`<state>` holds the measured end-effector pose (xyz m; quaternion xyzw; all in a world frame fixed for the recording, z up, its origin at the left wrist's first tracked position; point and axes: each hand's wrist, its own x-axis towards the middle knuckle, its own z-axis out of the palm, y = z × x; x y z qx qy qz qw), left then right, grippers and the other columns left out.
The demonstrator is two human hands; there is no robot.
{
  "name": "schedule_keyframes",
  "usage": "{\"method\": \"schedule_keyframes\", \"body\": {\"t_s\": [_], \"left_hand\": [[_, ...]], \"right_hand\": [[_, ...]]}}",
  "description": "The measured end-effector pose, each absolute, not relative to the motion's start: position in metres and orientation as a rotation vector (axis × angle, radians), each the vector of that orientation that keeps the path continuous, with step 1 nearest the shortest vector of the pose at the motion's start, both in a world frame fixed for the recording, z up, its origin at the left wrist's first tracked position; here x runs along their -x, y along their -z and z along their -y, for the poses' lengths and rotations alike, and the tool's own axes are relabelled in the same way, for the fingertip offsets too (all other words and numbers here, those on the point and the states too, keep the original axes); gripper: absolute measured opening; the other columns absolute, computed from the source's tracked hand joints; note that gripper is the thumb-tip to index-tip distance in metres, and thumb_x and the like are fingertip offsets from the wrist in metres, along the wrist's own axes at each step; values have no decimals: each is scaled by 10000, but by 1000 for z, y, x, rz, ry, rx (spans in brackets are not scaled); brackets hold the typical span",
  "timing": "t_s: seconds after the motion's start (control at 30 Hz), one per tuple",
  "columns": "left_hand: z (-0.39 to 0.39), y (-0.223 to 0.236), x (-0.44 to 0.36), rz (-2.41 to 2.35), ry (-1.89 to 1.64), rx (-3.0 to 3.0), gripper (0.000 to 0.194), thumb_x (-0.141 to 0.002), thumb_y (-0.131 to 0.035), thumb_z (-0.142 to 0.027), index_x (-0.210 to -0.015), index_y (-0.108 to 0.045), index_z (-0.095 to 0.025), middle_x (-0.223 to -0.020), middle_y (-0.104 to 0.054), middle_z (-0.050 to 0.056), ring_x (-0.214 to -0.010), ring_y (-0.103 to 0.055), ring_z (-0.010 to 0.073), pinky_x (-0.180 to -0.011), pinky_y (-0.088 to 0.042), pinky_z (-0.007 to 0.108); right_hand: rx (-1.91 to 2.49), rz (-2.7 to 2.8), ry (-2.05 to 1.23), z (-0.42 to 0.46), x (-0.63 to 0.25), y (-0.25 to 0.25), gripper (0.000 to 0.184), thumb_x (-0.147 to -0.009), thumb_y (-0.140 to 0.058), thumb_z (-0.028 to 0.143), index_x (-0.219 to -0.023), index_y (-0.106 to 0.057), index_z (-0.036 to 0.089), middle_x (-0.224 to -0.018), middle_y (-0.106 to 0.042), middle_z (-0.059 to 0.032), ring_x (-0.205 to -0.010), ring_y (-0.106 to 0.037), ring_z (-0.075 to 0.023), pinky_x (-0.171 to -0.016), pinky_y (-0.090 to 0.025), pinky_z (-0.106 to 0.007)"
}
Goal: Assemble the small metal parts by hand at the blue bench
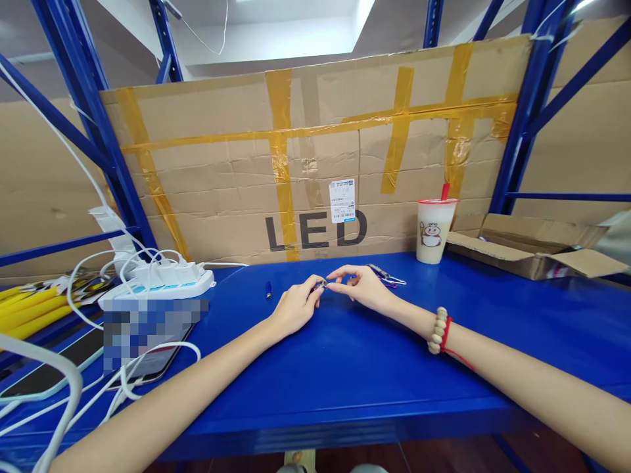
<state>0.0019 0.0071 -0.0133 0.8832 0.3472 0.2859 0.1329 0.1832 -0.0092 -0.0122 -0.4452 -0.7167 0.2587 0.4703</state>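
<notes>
A small shiny metal piece (320, 284) is pinched between the thumb and fingers of my left hand (296, 309), just above the blue tabletop. My right hand (365, 289) meets it from the right, thumb and index finger bent towards each other at the piece's end. Whatever sits between those right fingertips is too small to make out. Left of my left hand lies a short dark blue cylinder (269, 290), like a pen part. Behind my right hand are several thin metal and purple pieces (387, 274), partly covered by it.
A cup (430, 233) with a red straw stands at the back right, beside an open cardboard box (522, 253). On the left are a white power strip (162, 284), looping white cables, a phone (59, 368) and yellow-handled tools (34, 315). A cardboard sheet (221, 197) walls the back.
</notes>
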Motion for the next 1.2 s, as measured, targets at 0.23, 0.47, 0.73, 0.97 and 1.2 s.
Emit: {"method": "schedule_keyframes", "body": {"t_s": [0.23, 0.47, 0.73, 0.97, 1.2], "left_hand": [[-7, 13, -3, -1003, -772, -2600, 236, -886, -263, -299, -902, -484, -219, -665, -570, -43, -623, -536, 112, -628, -380, 222], [-10, 15, -2, -897, -720, -2592, 248, -889, -255, -314, -905, -480, -213, -654, -555, -45, -606, -512, 100, -627, -378, 210], [-9, 15, -2, -704, -732, -2579, 249, -892, -265, -294, -885, -486, -180, -614, -492, -42, -571, -464, 86, -607, -360, 197], [-5, 13, -1, -721, -743, -2629, 252, -892, -274, -280, -907, -504, -179, -634, -529, -29, -591, -488, 93, -634, -377, 208], [-8, 15, -1, -693, -783, -2618, 239, -869, -346, -265, -933, -558, -175, -695, -599, 1, -660, -548, 114, -672, -411, 220]], "right_hand": [[991, 1872, -296, 7, -185, 12, 302, -673, -626, 458, -801, -701, 195, -820, -567, -36, -467, -366, -45, -448, -321, -221], [1088, 1905, -146, 7, -188, 11, 255, -681, -626, 462, -746, -713, 231, -833, -575, -24, -525, -405, -67, -504, -310, -236], [1075, 1916, -189, 7, -190, 11, 247, -660, -643, 456, -694, -705, 219, -810, -576, -25, -589, -459, -92, -520, -331, -239], [1076, 1895, -300, 13, -187, 7, 259, -641, -650, 454, -660, -704, 201, -768, -566, -29, -625, -492, -105, -530, -364, -239], [1037, 1905, -428, 10, -189, 11, 251, -580, -701, 429, -639, -704, 185, -701, -550, -28, -640, -499, -123, -537, -373, -252]]}}
